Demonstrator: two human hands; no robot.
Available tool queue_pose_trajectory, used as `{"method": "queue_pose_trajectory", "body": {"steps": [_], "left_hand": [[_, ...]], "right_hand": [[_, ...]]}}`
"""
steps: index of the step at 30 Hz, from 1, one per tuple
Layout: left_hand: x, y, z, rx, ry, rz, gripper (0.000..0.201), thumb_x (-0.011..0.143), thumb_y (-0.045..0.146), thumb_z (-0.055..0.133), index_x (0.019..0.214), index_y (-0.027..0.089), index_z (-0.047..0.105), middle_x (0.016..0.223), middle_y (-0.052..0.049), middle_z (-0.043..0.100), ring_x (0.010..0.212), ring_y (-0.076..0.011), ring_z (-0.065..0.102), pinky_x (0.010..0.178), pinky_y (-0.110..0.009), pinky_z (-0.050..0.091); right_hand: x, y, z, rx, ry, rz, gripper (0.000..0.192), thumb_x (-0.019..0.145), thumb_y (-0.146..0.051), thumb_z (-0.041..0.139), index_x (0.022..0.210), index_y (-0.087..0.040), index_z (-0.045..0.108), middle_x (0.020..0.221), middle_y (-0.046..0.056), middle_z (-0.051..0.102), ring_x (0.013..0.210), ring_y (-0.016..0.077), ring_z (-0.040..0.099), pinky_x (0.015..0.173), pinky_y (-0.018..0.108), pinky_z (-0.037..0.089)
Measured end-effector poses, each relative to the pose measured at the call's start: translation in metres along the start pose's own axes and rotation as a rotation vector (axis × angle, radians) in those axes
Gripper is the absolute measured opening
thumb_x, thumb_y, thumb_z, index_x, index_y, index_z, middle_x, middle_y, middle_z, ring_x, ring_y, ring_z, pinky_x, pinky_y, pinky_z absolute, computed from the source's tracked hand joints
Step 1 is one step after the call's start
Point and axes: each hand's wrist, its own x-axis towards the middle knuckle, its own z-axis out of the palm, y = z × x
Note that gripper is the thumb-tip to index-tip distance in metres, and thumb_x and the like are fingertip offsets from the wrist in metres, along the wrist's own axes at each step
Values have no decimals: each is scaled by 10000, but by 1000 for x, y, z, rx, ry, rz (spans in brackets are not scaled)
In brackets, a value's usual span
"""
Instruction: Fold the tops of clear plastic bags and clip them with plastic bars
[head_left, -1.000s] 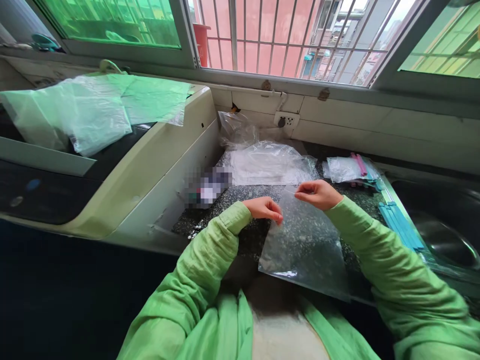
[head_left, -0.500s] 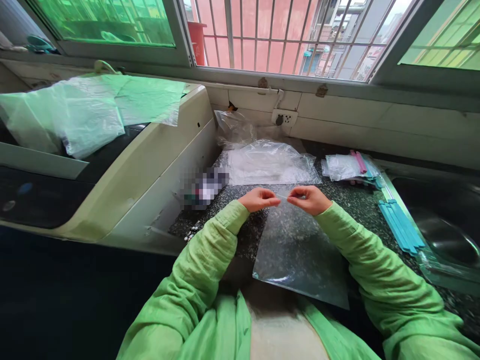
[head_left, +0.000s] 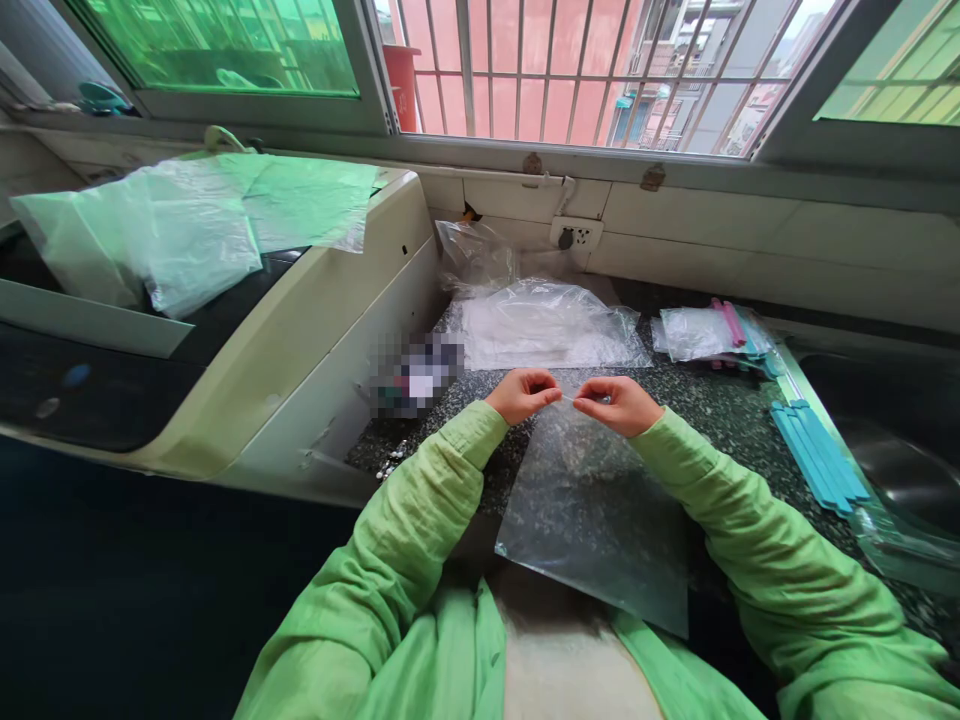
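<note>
clear plastic bag (head_left: 592, 510) lies flat on the speckled counter (head_left: 697, 400) at lower centre, its top edge pinched between the left hand (head_left: 523, 393) and right hand (head_left: 611, 403), both closed on it, fingertips close together, keeping the mouth taut.

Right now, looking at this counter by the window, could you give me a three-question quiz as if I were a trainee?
1. True or false: both hands pinch the top edge of the clear plastic bag.
2. Which lies nearest the right hand?
A. the blue sealing strips
B. the wall socket
C. the green-tinted plastic sheet
3. What does the lower part of the clear plastic bag rest on?

Key
1. True: the left hand and right hand grip its top edge close together.
2. A.
3. The dark speckled stone countertop, with its lower edge reaching the counter's near edge.
</note>
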Motion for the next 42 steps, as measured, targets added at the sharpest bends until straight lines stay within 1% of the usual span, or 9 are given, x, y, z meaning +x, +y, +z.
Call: {"method": "queue_pose_trajectory", "body": {"steps": [5,10,14,18,23,28,34,42], "left_hand": [[-1,-1,-2,71,28,38,315,635,412,593,584,108,527,512,38,410,514,-56,345,497,-203,281],[0,-1,-3,85,36,18,294,643,397,579,597,110,532,507,41,409,503,-54,334,490,-202,271],[0,-1,-2,55,30,-6,304,630,407,584,593,111,526,500,46,392,499,-54,329,488,-204,260],[0,0,-2,1,11,-35,341,610,439,598,588,109,509,510,49,393,490,-45,319,481,-203,244],[-1,2,0,-53,-12,-55,385,584,470,625,589,107,496,514,54,389,496,-41,325,484,-199,253],[-1,1,2,-70,-24,-19,397,564,468,651,581,97,510,543,29,454,526,-50,384,509,-201,300],[0,-2,2,-22,-17,39,346,600,422,641,585,97,525,545,27,462,524,-51,391,505,-196,311],[-1,-4,2,2,-15,48,308,615,386,634,587,100,524,547,26,466,519,-50,386,498,-192,310]], "right_hand": [[0,-1,-5,42,-27,13,285,660,-424,537,611,-147,582,564,20,580,536,110,491,545,240,419],[-1,-1,-8,30,-14,-2,236,662,-375,530,599,-151,573,560,17,576,536,108,488,547,238,418],[-1,-2,-7,-42,19,-39,193,666,-324,508,591,-155,564,561,20,577,541,111,494,565,241,413],[-2,0,-4,-103,30,-46,194,675,-322,499,607,-155,569,567,25,581,552,119,506,574,249,412],[-3,0,-1,-116,36,-71,202,688,-326,492,615,-154,570,571,28,583,550,120,506,574,247,412],[-3,-1,2,-145,59,-93,179,694,-300,501,618,-157,577,575,27,591,551,119,512,573,240,412],[-3,3,5,-154,83,-110,169,697,-288,506,629,-157,588,579,23,600,546,112,518,556,226,404],[-1,4,5,-120,44,-57,205,691,-326,496,620,-151,576,572,26,588,545,112,505,561,234,412]]}}
